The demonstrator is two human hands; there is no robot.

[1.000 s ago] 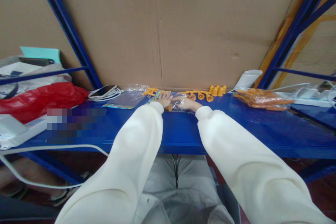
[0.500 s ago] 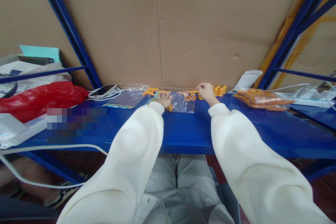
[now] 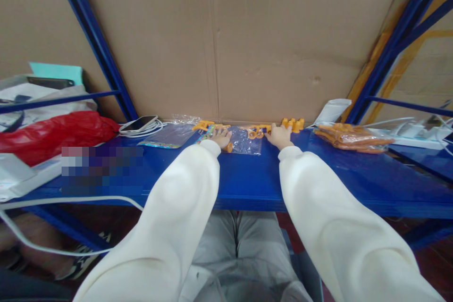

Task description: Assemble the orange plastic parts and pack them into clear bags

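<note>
My left hand (image 3: 221, 138) rests on the left edge of a clear plastic bag (image 3: 247, 141) lying on the blue shelf (image 3: 247, 179), its fingers bent over the bag and a small orange piece. My right hand (image 3: 279, 135) lies just right of the bag, fingers curled beside a row of orange plastic wheel parts (image 3: 258, 131). Behind it stands a cluster of orange cone-shaped pieces (image 3: 293, 124). An orange frame part (image 3: 203, 125) lies beyond my left hand. Whether the right hand's fingers hold a part is hidden.
A cardboard sheet (image 3: 226, 47) backs the shelf. A phone on a coiled white cable (image 3: 139, 123) and another clear bag (image 3: 170, 134) lie left. A red plastic bag (image 3: 53, 134) is far left. A bag of orange parts (image 3: 354, 138) and a white pouch (image 3: 332, 111) lie right.
My right hand left the bag, reached out to the orange parts at the back right, then drew back a little toward the bag. My left hand stayed on the bag.
</note>
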